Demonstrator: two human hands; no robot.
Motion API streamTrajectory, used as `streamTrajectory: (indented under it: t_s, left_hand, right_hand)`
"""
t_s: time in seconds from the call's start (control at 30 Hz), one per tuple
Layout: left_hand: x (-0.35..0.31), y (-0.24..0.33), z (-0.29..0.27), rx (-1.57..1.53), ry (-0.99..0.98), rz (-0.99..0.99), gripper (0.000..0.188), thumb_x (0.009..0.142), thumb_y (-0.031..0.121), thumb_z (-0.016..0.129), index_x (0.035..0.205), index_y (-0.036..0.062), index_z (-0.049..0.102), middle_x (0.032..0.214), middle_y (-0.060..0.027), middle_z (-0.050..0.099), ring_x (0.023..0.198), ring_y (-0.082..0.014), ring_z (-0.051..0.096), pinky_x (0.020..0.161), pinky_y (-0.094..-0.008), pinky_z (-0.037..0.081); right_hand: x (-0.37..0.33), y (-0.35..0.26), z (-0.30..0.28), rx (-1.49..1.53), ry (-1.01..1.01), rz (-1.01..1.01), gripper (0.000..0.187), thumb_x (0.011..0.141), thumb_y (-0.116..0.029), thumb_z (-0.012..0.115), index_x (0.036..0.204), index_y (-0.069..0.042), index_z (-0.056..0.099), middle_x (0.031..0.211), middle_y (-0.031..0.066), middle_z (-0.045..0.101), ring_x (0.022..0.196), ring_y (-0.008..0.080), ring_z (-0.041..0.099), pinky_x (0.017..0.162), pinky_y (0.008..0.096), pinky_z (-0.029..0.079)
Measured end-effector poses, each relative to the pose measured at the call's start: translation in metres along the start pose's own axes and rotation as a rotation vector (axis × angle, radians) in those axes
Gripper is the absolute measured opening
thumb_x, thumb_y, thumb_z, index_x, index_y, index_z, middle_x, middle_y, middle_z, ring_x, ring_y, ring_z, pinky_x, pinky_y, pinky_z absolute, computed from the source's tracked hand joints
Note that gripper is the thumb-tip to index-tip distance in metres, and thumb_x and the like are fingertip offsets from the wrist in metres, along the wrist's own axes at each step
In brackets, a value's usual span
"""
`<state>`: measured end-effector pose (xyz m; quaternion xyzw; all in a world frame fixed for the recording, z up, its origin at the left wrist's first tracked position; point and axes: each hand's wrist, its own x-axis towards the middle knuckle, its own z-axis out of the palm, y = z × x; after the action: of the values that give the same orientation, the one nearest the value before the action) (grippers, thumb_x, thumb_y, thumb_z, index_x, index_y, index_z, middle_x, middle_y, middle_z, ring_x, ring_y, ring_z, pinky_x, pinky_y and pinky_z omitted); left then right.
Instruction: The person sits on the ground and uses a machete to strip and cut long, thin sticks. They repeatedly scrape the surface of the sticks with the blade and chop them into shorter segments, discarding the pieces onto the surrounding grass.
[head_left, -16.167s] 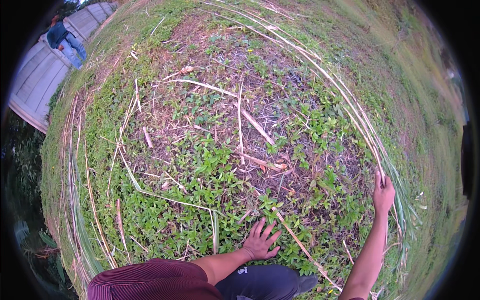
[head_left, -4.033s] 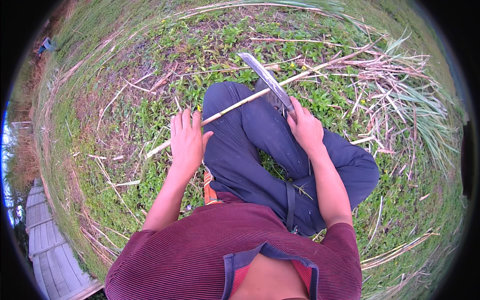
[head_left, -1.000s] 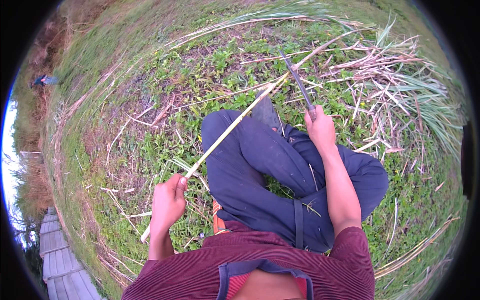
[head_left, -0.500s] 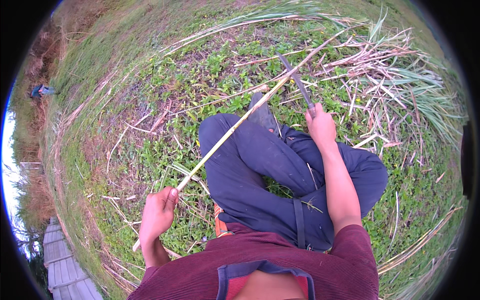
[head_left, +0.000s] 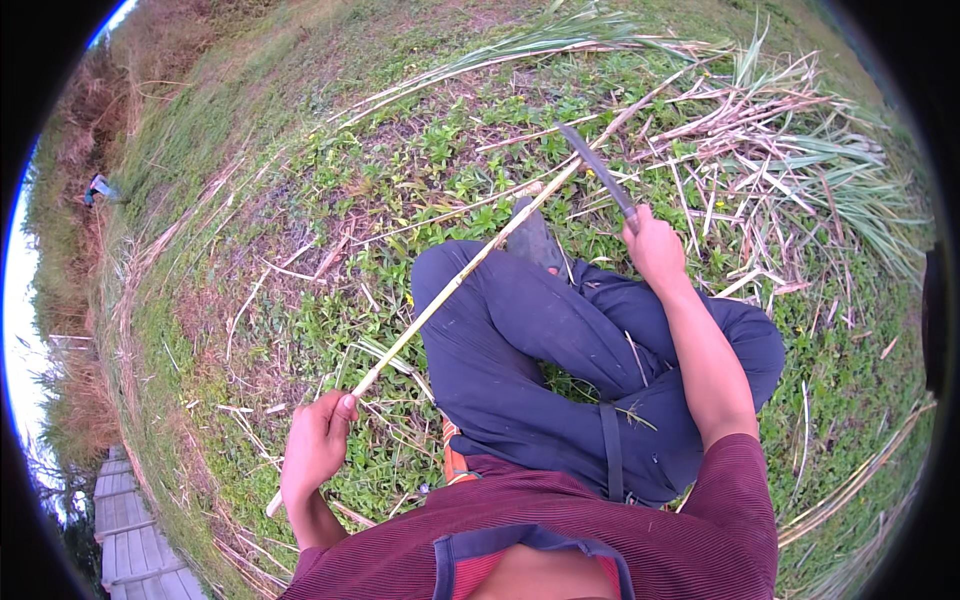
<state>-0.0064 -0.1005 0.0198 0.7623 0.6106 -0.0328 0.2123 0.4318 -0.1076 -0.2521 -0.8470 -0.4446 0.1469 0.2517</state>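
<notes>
My left hand (head_left: 315, 445) is closed around the lower part of a long, pale yellow-green cane stalk (head_left: 440, 298), thumb pressed on it. From there the stalk slants over my bent knee and away to the far right. My right hand (head_left: 655, 250) grips the handle of a sickle-like knife with a dark, slightly curved blade (head_left: 605, 178). The blade crosses the stalk beyond my foot; whether it cuts in or only rests against it, I cannot tell. The stalk's far end lies among the cut leaves.
I sit cross-legged in dark trousers (head_left: 520, 340) on weedy ground. A heap of dry stalks and green leaves (head_left: 780, 150) lies at the far right. More long leaves (head_left: 540, 42) stretch across the back. Grey boards (head_left: 130, 530) stand at the near left; another person (head_left: 98, 190) is far left.
The view has shifted slightly. My left hand has drawn a little nearer with the stalk. The blade is tilted flatter and still crosses the stalk, with my right hand a bit farther right.
</notes>
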Motion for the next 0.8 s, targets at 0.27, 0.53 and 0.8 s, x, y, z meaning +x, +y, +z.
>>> streamTrajectory:
  t_s: [0.27,0.53,0.8]
  left_hand:
    - [0.020,0.014,0.006,0.425,0.373,0.326,0.015,0.096,0.019,0.065,0.093,0.0041,0.064,0.069,-0.0130,0.064,0.054,-0.0280,0.060,0.051,-0.0411,0.042]
    - [0.019,0.040,0.010,0.494,0.325,0.255,0.019,0.100,0.020,0.058,0.087,0.0061,0.061,0.067,-0.0111,0.063,0.049,-0.0282,0.057,0.048,-0.0416,0.041]
    - [0.017,0.034,0.007,0.471,0.295,0.234,0.020,0.099,0.020,0.059,0.086,0.0050,0.060,0.065,-0.0137,0.061,0.051,-0.0318,0.057,0.050,-0.0443,0.042]
  right_hand:
    - [-0.108,-0.093,0.014,0.323,-0.091,-0.516,0.037,0.086,-0.025,0.072,0.110,-0.009,0.049,0.084,0.0141,0.068,0.071,0.0362,0.070,0.059,0.0472,0.056]
    - [-0.125,-0.102,0.003,0.230,0.040,-0.664,0.039,0.080,-0.022,0.078,0.105,-0.008,0.052,0.078,0.0096,0.064,0.066,0.0275,0.071,0.055,0.0399,0.057]
    - [-0.055,-0.050,0.006,0.306,-0.063,-0.172,0.027,0.095,-0.024,0.063,0.108,-0.004,0.049,0.082,0.0223,0.068,0.072,0.0433,0.068,0.065,0.0541,0.055]
